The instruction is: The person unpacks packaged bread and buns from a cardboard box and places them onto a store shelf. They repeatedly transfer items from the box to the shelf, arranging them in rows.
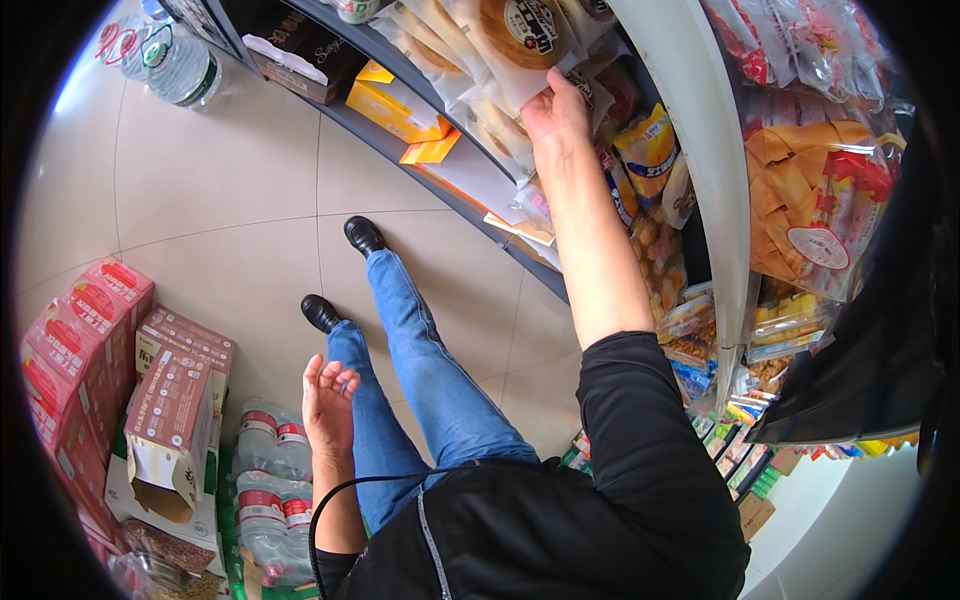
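Note:
My right hand point(559, 112) reaches up to a shelf and grips the lower edge of a round brown flatcake in a clear wrapper point(517, 34). Its thumb shows, while most of the fingers are hidden by the hand and the wrapper. Beside it on the same shelf lean more wrapped pale flatcakes point(487, 124). A yellow snack packet point(649, 154) lies to the right of my wrist. My left hand point(328, 405) hangs by my left leg, holding nothing, with its fingers loosely curled and apart.
Yellow cartons point(394, 105) fill the lower shelf. A pale curved shelf edge point(686, 135) separates more bagged snacks point(795, 195) at right. Pink cartons point(82, 330), an opened box point(169, 427) and shrink-wrapped bottles point(274, 495) stand at left. Large water bottles point(180, 67) stand at the far left.

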Action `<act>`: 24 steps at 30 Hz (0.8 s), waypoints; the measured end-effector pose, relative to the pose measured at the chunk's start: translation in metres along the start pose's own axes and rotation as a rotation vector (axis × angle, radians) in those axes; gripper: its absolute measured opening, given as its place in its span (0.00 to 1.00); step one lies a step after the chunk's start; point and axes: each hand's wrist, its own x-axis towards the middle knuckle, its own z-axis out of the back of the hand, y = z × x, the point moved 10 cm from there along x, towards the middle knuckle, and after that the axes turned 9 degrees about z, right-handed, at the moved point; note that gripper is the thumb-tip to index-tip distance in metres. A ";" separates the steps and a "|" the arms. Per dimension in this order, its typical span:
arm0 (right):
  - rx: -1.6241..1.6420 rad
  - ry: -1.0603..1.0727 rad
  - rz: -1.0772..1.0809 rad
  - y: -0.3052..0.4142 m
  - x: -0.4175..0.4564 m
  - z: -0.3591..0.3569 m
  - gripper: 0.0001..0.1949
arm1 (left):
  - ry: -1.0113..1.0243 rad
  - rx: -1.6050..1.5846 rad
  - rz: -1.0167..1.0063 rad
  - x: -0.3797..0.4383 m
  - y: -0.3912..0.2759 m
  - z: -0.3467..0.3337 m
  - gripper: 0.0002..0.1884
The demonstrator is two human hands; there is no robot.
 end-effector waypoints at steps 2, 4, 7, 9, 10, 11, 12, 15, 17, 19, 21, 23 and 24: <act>-0.036 0.171 0.034 0.009 -0.008 -0.002 0.11 | -0.006 -0.003 -0.010 0.000 0.001 0.002 0.25; -0.115 0.213 0.130 0.033 -0.023 0.015 0.12 | -0.015 -0.019 -0.007 0.001 0.005 0.005 0.25; -0.222 -0.033 0.354 0.086 -0.041 0.086 0.21 | -0.014 -0.030 0.000 0.003 0.010 0.004 0.25; -0.359 -0.264 0.525 0.132 -0.035 0.157 0.22 | -0.009 -0.035 0.019 0.005 0.012 0.002 0.26; -0.481 -0.381 0.487 0.154 -0.026 0.190 0.21 | -0.007 -0.032 0.023 0.006 0.013 0.002 0.26; -0.459 -0.629 0.460 0.167 -0.028 0.220 0.15 | -0.006 -0.023 0.026 0.007 0.013 0.001 0.26; -0.551 -0.646 0.414 0.183 -0.019 0.236 0.17 | -0.006 -0.011 0.030 0.008 0.013 0.001 0.26; -0.434 -0.741 0.336 0.197 0.014 0.282 0.23 | -0.003 0.011 0.050 0.012 0.014 0.000 0.27; -0.247 -0.711 0.269 0.195 0.036 0.290 0.24 | -0.017 0.017 0.044 0.011 0.014 -0.001 0.27; -0.113 -0.664 0.176 0.200 0.067 0.313 0.23 | -0.025 0.029 0.043 0.011 0.013 -0.001 0.27; -0.089 -0.657 0.068 0.213 0.100 0.364 0.22 | -0.022 0.039 0.048 0.013 0.011 0.000 0.27; -0.021 -0.663 0.096 0.217 0.109 0.382 0.15 | -0.033 0.038 0.052 0.013 0.011 0.003 0.26; 0.035 -0.647 0.130 0.221 0.108 0.378 0.14 | -0.037 0.038 0.054 0.012 0.011 0.003 0.26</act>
